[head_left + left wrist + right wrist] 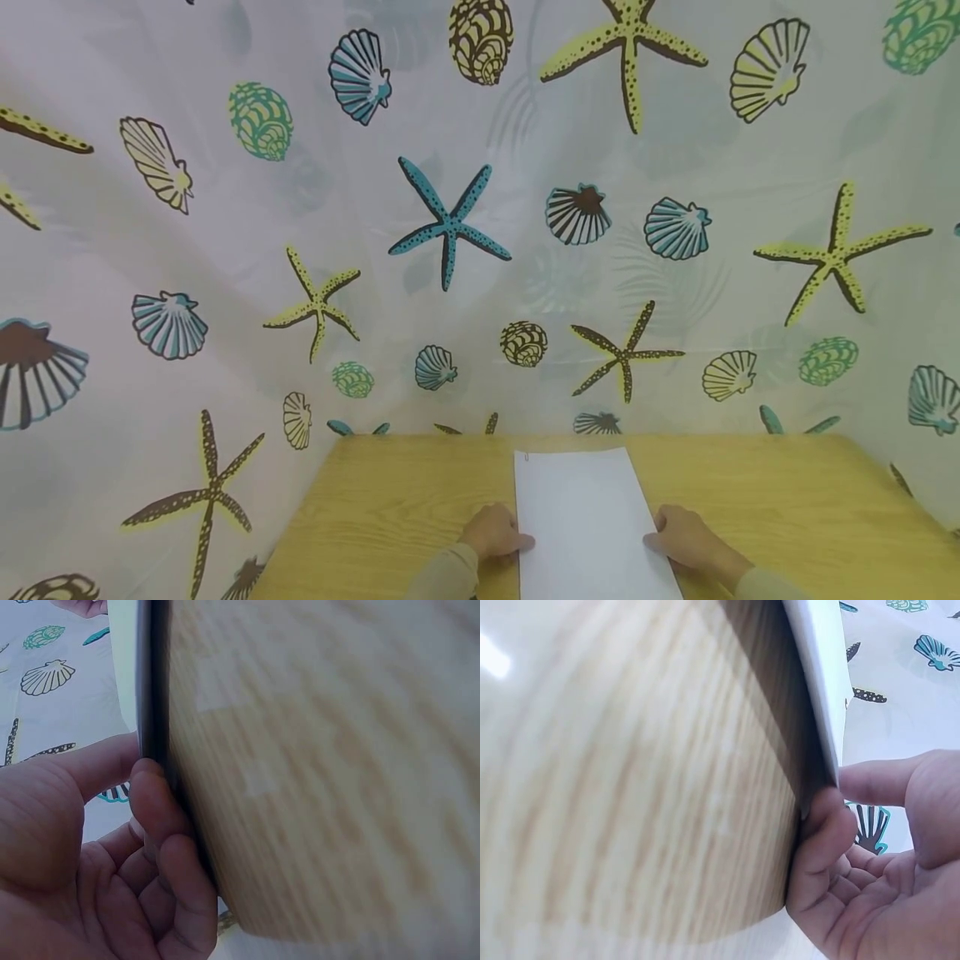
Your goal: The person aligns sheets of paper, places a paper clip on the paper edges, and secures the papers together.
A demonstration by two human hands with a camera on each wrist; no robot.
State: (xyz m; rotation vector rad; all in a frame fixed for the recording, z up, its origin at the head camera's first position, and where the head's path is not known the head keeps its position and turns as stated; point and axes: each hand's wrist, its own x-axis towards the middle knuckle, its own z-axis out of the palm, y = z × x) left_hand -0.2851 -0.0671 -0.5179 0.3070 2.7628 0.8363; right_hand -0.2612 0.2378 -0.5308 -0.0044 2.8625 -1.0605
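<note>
A white sheet of paper (588, 525) lies on the wooden table, its near end cut off by the bottom of the head view. A small paper clip (527, 456) sits at its far left corner. My left hand (495, 532) pinches the left edge, thumb on top and fingers curled beneath. On the opposite edge my right hand (686, 537) pinches the paper in the same way. The left wrist view shows the left hand (112, 855) with its knuckles against the table. In the right wrist view the edge of the paper (814, 682) is slightly raised above the wood.
The light wooden table (405, 483) extends to both sides of the paper. A white curtain (450, 333) printed with starfish and shells hangs behind the table and along its left and right sides.
</note>
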